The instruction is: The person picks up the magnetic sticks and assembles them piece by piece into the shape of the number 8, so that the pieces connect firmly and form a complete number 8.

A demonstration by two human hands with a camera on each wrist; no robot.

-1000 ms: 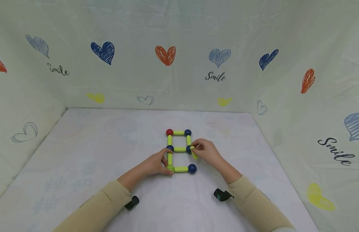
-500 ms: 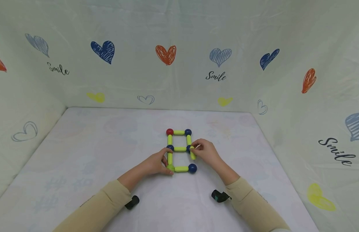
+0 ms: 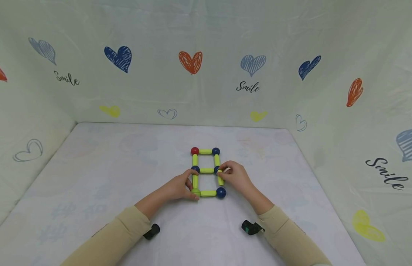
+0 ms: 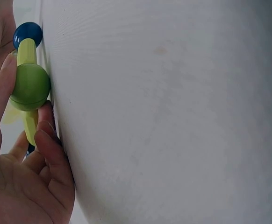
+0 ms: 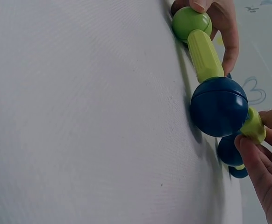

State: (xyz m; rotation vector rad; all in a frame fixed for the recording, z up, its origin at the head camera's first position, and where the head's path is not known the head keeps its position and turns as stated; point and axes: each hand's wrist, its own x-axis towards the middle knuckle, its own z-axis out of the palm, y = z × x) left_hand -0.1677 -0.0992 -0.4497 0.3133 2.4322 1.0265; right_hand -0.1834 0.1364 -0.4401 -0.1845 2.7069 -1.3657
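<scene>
On the table lies a magnetic ball-and-rod frame of yellow-green rods, with one red ball and several blue balls. My left hand grips its near left side, thumb at the green ball and a fingertip at the middle-left blue ball. My right hand pinches a yellow-green rod between thumb and fingers. That rod's far end is at the middle-right blue ball; its near end points toward the near-right blue ball. Fingers partly hide the middle-right ball.
Black devices are by each sleeve, one left and another black device right. A white table surrounds the frame. Pale curtains with printed hearts stand behind and at both sides.
My right hand has shifted slightly nearer, and its rod has swung from a slant to nearly in line with the frame's right side. My left hand stays put.
</scene>
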